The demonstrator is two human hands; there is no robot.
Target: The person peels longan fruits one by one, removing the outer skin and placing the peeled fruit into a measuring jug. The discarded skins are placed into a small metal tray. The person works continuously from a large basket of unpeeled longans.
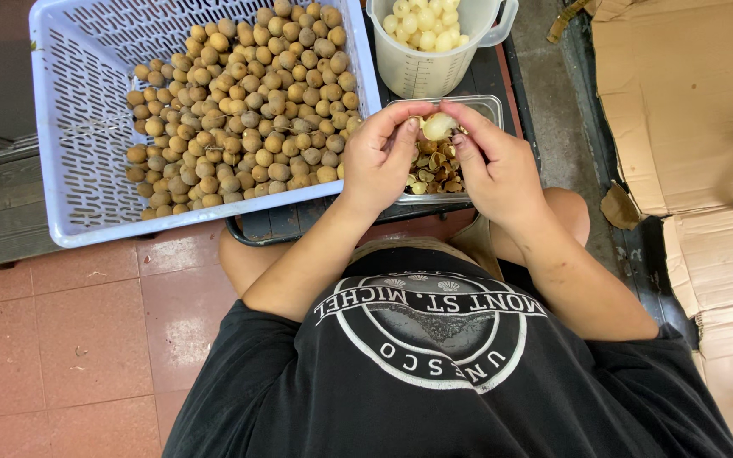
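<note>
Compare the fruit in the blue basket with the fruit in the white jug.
The round brown fruits in the blue plastic basket still have their shells; the pale round fruits in the white plastic jug are peeled and glossy. The brown ones lie in a wide heap; the pale ones are far fewer. Both look similar in size.

Head camera, looking steeply down, close over lap and basket (61,170)

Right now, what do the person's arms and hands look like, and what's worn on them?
Both arms are bare from above the elbow down. The left hand and right hand wear no gloves, rings or watch that I can see. Short black sleeves belong to a black T-shirt with a round white print on the chest.
</note>
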